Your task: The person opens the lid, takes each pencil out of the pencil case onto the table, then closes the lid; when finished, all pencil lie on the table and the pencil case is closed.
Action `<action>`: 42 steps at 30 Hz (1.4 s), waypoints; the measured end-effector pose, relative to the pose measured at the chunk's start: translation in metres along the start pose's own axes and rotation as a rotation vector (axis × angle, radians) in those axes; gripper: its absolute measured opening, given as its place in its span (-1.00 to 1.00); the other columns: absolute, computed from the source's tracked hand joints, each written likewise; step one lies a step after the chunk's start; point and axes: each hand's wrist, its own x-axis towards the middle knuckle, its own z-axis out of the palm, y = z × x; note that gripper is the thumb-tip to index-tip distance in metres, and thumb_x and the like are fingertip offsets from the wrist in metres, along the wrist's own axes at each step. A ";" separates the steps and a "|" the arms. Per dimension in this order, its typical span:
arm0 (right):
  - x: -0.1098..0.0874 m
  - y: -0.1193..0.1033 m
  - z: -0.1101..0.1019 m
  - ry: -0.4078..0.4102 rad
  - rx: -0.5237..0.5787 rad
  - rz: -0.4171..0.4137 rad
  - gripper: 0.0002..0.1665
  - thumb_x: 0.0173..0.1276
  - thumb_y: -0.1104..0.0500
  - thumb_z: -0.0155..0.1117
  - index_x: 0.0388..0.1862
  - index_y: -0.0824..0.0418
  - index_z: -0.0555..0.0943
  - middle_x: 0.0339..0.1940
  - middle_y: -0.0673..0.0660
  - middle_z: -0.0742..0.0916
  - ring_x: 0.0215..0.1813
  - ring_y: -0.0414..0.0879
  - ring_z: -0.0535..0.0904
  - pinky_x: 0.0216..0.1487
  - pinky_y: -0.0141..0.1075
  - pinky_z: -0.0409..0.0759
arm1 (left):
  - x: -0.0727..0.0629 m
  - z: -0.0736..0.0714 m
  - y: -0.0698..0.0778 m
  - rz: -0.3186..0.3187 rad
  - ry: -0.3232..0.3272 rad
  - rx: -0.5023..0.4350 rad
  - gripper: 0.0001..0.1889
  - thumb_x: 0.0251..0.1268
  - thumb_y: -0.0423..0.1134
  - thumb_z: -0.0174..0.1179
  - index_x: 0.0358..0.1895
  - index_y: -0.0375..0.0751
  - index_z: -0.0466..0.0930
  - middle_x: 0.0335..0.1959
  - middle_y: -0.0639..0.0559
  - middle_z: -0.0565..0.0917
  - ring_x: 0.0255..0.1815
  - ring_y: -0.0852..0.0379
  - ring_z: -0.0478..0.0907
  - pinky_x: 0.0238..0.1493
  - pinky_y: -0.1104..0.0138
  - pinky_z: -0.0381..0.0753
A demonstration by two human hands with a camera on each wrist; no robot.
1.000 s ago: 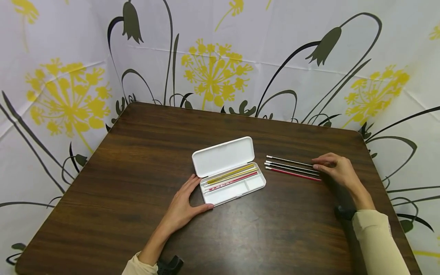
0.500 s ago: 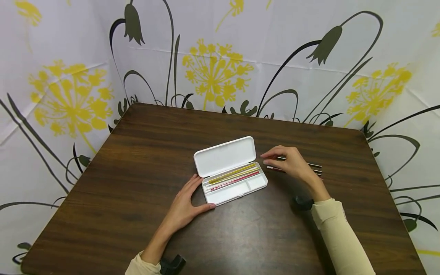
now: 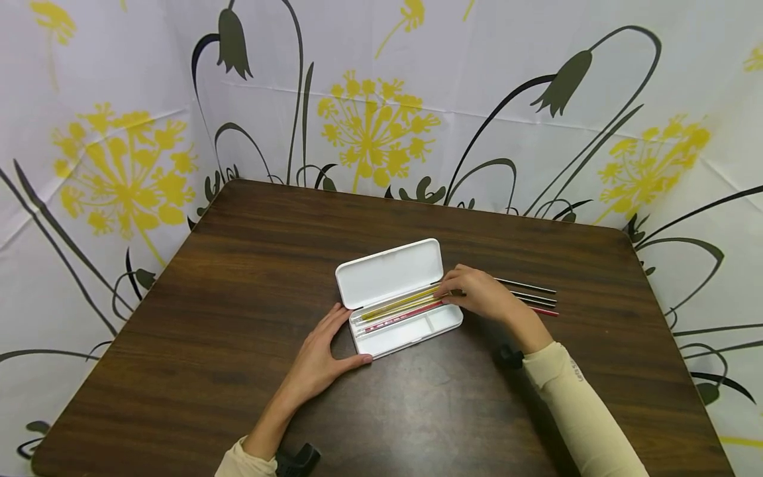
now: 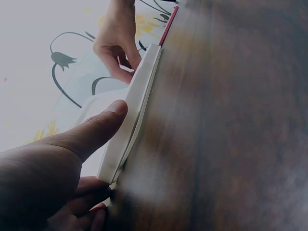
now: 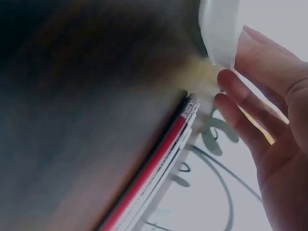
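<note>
A white pencil case (image 3: 390,340) stands with its lid (image 3: 390,271) up. Gold-yellow pencils (image 3: 390,309) and a red patterned pencil (image 3: 399,322) lie along it. My left hand (image 3: 318,358) steadies the case's left end, thumb at the front corner and fingers behind. Above the case's right end, my right hand (image 3: 485,295) reaches in, its thumb and fingertips at the ends of the yellow pencils. Whether they pinch one I cannot tell; in the right wrist view the case wall (image 5: 221,31) hides the tips of the right hand (image 5: 279,96).
Right of the case, several dark pencils (image 3: 536,296) and a red pencil (image 3: 545,311) lie side by side, partly under the right forearm. All of this rests on a brown wood-grain table (image 3: 268,265). A flower-printed cloth (image 3: 477,53) hangs behind the far edge.
My right hand has let go of a dark pencil in the row and moved left, then down to the case's right end. The left hand has stayed on the case.
</note>
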 end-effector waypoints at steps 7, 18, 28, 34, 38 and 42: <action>0.005 -0.008 0.002 -0.051 -0.153 0.038 -0.79 0.22 0.21 0.46 -0.15 0.03 0.78 -0.21 -0.07 0.68 -0.12 -0.18 0.50 -0.19 -0.24 0.57 | -0.001 0.001 -0.001 -0.003 -0.002 0.005 0.01 -0.12 0.22 0.50 0.43 -0.18 0.34 0.48 -0.14 0.25 0.51 -0.06 0.08 0.33 -0.14 0.19; -0.004 -0.001 0.002 0.022 -0.007 0.011 -0.81 0.20 0.29 0.47 -0.19 0.11 0.78 -0.25 -0.05 0.68 -0.17 -0.20 0.49 -0.20 -0.29 0.55 | 0.000 0.002 -0.001 -0.005 -0.006 0.010 0.01 -0.13 0.22 0.51 0.43 -0.18 0.34 0.47 -0.13 0.26 0.51 -0.05 0.08 0.34 -0.14 0.19; -0.040 0.022 -0.010 0.225 0.281 0.045 -0.74 0.14 0.33 0.50 -0.18 0.08 0.79 -0.25 -0.10 0.75 -0.24 -0.21 0.62 -0.22 -0.34 0.56 | 0.000 0.002 -0.001 -0.001 0.000 0.003 0.01 -0.13 0.20 0.52 0.43 -0.17 0.35 0.47 -0.13 0.26 0.51 -0.04 0.09 0.33 -0.14 0.19; -0.072 0.025 -0.030 0.349 0.353 0.116 -0.72 0.13 0.47 0.43 -0.19 0.22 0.78 -0.26 0.08 0.76 -0.28 -0.05 0.64 -0.35 -0.34 0.55 | 0.000 0.002 -0.001 -0.002 -0.003 0.005 0.01 -0.12 0.22 0.51 0.43 -0.18 0.34 0.48 -0.15 0.25 0.51 -0.05 0.09 0.33 -0.14 0.20; -0.106 0.024 -0.056 0.423 0.341 0.201 -0.71 0.16 0.55 0.36 -0.16 0.34 0.74 -0.25 0.27 0.73 -0.27 0.05 0.64 -0.34 -0.36 0.57 | 0.000 0.002 0.000 0.003 -0.003 -0.002 0.01 -0.13 0.20 0.52 0.43 -0.19 0.34 0.47 -0.15 0.26 0.51 -0.06 0.09 0.34 -0.14 0.19; -0.137 0.034 -0.073 0.478 0.313 0.334 -0.75 0.20 0.55 0.33 -0.15 0.40 0.73 -0.22 0.34 0.72 -0.24 0.13 0.63 -0.30 -0.44 0.57 | 0.002 0.001 0.000 0.004 0.001 -0.005 0.01 -0.13 0.19 0.52 0.43 -0.19 0.34 0.47 -0.15 0.26 0.51 -0.05 0.09 0.34 -0.13 0.19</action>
